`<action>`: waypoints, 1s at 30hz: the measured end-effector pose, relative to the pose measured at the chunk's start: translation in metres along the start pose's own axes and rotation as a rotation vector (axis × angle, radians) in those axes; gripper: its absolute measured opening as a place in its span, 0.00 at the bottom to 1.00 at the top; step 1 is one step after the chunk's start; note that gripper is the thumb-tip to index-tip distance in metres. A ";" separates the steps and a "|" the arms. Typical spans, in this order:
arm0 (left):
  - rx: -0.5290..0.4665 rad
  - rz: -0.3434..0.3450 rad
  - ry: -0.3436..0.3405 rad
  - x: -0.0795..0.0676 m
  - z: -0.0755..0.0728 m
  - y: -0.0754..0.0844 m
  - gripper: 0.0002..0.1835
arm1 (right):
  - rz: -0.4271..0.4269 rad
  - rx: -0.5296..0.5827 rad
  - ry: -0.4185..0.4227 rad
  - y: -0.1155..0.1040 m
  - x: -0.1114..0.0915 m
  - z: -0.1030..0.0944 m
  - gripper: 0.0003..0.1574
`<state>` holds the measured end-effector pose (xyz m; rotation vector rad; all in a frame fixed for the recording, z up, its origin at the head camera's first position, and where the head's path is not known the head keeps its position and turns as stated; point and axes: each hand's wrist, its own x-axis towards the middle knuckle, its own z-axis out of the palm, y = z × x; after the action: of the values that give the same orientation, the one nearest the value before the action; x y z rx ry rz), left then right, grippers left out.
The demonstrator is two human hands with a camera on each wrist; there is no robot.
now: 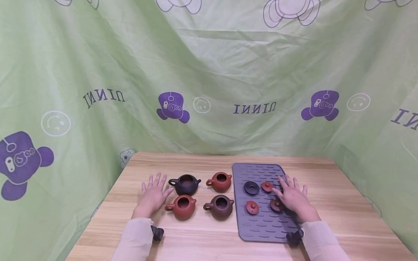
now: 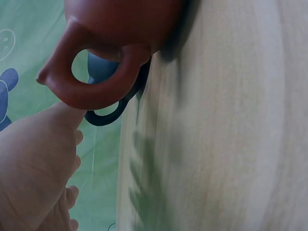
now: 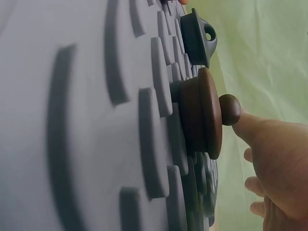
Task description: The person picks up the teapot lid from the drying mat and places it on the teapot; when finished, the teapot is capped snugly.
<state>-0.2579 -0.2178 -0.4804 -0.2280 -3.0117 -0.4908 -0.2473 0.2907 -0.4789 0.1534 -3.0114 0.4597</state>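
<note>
My left hand (image 1: pixel 152 195) is spread flat with nothing in it, left of a black teapot (image 1: pixel 187 190) and a front red teapot (image 1: pixel 183 213). The red teapot's handle (image 2: pixel 96 94) looms close in the left wrist view, with the hand beyond it. Right of these stand a smaller red teapot (image 1: pixel 222 186) and a purple-brown teapot (image 1: pixel 221 214), all lidless. Fingers apart, my right hand (image 1: pixel 294 197) is over the right side of a grey mat (image 1: pixel 258 230), beside a dark brown lid (image 3: pixel 202 115). A black lid (image 1: pixel 251 188) and two red lids (image 1: pixel 267 186) also lie there.
The wooden table (image 1: pixel 199 239) carries everything. Green printed cloth (image 1: pixel 209 72) hangs behind it and along both sides. A small black wrist camera (image 1: pixel 158 233) sits at the left sleeve, another (image 1: pixel 295 237) at the right.
</note>
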 end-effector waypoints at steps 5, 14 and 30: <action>-0.014 0.001 -0.004 -0.002 0.000 0.000 0.38 | -0.001 0.007 0.000 0.000 0.000 0.000 0.45; -0.090 0.053 0.097 -0.006 -0.008 0.004 0.35 | -0.043 0.030 0.067 -0.012 -0.001 -0.009 0.41; -0.390 0.159 -0.013 -0.027 -0.008 0.023 0.28 | -0.240 0.188 0.143 -0.060 -0.020 -0.013 0.19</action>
<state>-0.2267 -0.2026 -0.4683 -0.4911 -2.8480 -1.0575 -0.2195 0.2390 -0.4510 0.4671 -2.7594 0.6947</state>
